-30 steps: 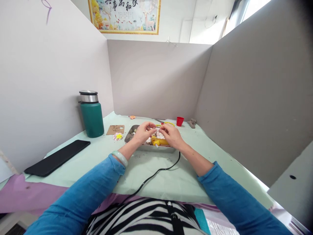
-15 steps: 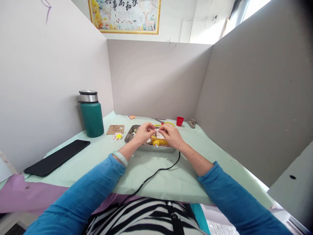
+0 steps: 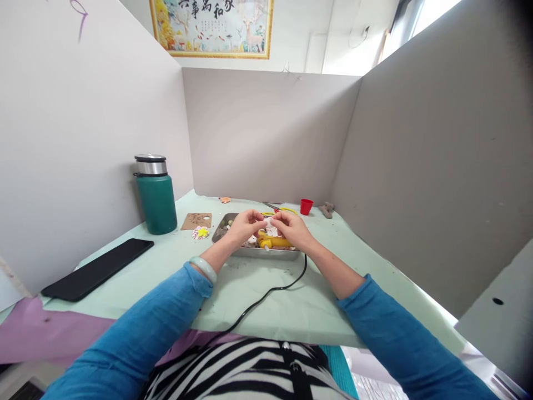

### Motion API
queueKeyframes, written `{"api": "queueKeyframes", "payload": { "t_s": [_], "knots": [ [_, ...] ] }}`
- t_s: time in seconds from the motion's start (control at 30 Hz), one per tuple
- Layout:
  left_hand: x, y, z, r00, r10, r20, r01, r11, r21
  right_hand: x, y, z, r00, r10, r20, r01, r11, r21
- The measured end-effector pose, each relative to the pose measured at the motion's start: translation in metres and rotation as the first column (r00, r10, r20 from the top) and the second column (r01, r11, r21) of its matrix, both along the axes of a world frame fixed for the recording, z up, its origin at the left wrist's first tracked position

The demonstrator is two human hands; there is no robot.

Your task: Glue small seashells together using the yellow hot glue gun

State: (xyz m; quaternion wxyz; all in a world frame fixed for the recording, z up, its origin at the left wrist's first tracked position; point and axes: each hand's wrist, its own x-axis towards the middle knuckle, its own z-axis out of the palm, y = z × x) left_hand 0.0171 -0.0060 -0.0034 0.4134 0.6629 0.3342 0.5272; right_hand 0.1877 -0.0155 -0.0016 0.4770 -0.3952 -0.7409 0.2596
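Note:
Above a shallow metal tray [image 3: 266,253], my left hand [image 3: 246,225] and my right hand [image 3: 291,228] meet almost fingertip to fingertip. Both are closed in a pinch on a small white piece [image 3: 268,223] between them; its kind is too small to make out. Under my right hand a yellow glue gun [image 3: 273,242] lies in the tray, its pale nozzle toward me. A black cord [image 3: 266,293] runs from the tray's right side to the table's front edge. Small pebble-like bits [image 3: 227,225] show at the tray's left end, and my hands hide part of its contents.
Left stand a green bottle [image 3: 156,203] and a black flat slab [image 3: 100,269]. Near the tray lie a brown card [image 3: 195,221] and a flower-shaped piece [image 3: 201,233]. Behind are yellow-handled scissors [image 3: 287,210], a red cup [image 3: 306,207] and a grey-brown lump [image 3: 327,210]. Grey panels [image 3: 270,133] enclose the table.
The fingers of both hands have shifted slightly around the small white piece, which shows a little more now. Everything else on the table stays in place.

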Motion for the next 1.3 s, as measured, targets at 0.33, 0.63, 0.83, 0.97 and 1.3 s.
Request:
{"api": "queueKeyframes", "payload": {
  "t_s": [0.33,0.63,0.83,0.97,1.3],
  "knots": [
    [-0.001,-0.003,0.0037,0.999,0.042,-0.026,-0.042,0.999,0.012,-0.0009,-0.0039,0.0056,0.995,-0.031,-0.091,0.029,0.999,-0.029],
    [-0.0008,0.0002,0.0039,0.996,0.083,0.028,-0.083,0.997,0.005,-0.0009,-0.0048,0.0061,0.996,-0.048,-0.068,0.049,0.999,0.013],
    [-0.0034,-0.0001,0.0045,0.994,0.049,0.096,-0.042,0.997,-0.072,0.0001,-0.0052,0.0058,0.994,-0.076,-0.08,0.079,0.997,0.023],
    [-0.0051,0.0,0.0042,0.991,0.031,0.132,-0.019,0.996,-0.092,0.0,-0.0048,0.006,0.992,-0.072,-0.104,0.076,0.997,0.029],
    [-0.0029,-0.0012,0.0043,0.997,0.022,0.071,-0.015,0.994,-0.104,-0.0021,-0.0023,0.0028,0.989,-0.072,-0.13,0.084,0.992,0.089]
  ]
}}
